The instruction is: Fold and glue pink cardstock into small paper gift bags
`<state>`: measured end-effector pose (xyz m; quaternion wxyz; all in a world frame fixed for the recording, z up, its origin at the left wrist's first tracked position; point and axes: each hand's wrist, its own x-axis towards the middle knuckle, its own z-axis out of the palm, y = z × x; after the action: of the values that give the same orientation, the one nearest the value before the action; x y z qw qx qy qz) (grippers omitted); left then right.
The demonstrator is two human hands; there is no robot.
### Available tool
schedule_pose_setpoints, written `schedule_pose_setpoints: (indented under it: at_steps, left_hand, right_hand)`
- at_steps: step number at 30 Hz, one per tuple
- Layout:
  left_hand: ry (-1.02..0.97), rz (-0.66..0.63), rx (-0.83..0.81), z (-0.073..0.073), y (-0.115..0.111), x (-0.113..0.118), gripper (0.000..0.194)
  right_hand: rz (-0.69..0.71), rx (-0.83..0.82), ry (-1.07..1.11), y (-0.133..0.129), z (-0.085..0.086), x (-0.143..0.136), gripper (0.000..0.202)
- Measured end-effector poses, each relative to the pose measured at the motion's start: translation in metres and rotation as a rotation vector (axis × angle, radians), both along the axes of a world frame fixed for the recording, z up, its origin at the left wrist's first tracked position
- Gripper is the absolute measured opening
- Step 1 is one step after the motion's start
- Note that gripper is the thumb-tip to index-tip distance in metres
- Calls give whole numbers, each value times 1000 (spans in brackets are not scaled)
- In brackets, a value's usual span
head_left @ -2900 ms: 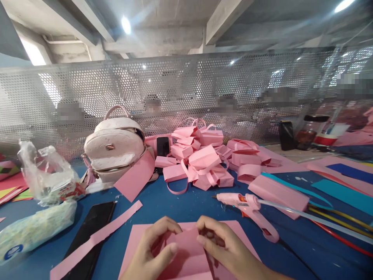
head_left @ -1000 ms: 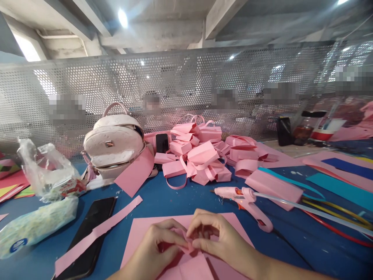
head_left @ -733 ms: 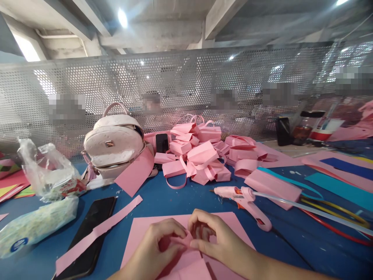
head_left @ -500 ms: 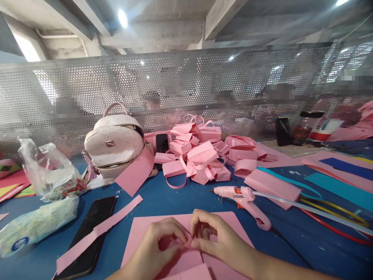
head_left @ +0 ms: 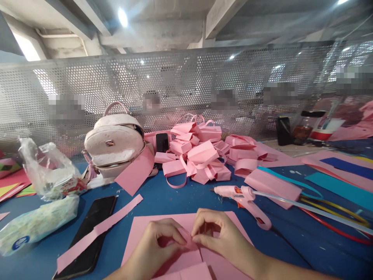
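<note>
Both hands meet over pink paper sheets (head_left: 138, 233) at the front of the blue table. My left hand (head_left: 159, 243) is closed, its thumb and fingertips pinching the edge of a folded pink paper piece (head_left: 190, 254). Right beside it, my right hand (head_left: 214, 233) pinches the same paper, fingertips nearly touching the left ones. Part of the fold is hidden behind the fingers. A second pink folded flap (head_left: 192, 273) lies nearer to me. To the right rests a pink glue gun (head_left: 246, 200) with a long clear glue stick in its back.
Pink paper bags (head_left: 204, 155) are heaped at the back, beside a pale backpack (head_left: 116, 136). On the left lie a black phone (head_left: 93, 229) under a pink paper strip (head_left: 119, 217), a tissue pack (head_left: 43, 223) and a plastic bag (head_left: 49, 171). Coloured strips (head_left: 338, 186) lie right.
My fingertips have shifted slightly along the folded paper, and the right fingers have closed more tightly together. The things on the table stay put.
</note>
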<state>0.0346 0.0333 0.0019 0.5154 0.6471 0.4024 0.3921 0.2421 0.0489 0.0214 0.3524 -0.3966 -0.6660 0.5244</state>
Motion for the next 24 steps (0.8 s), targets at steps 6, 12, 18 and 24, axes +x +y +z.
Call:
schedule_pose_setpoints:
  at_steps: [6,12,18,24]
  left_hand:
    - [16,-12,3,3,-1,2,9]
    - [5,-6,22,3,-2,1,9]
    - [-38,-26,27,1,-1,1,10]
    - [-109,1,-38,-2,-2,3,15]
  right_hand:
    - [-4,35,-30,-1,-3,0,11]
    - [10,126,-65,-3,-9,2,8]
    - [23,150,-93,-2,-13,2,8]
    - [52,118,-82,-2,-12,2,12]
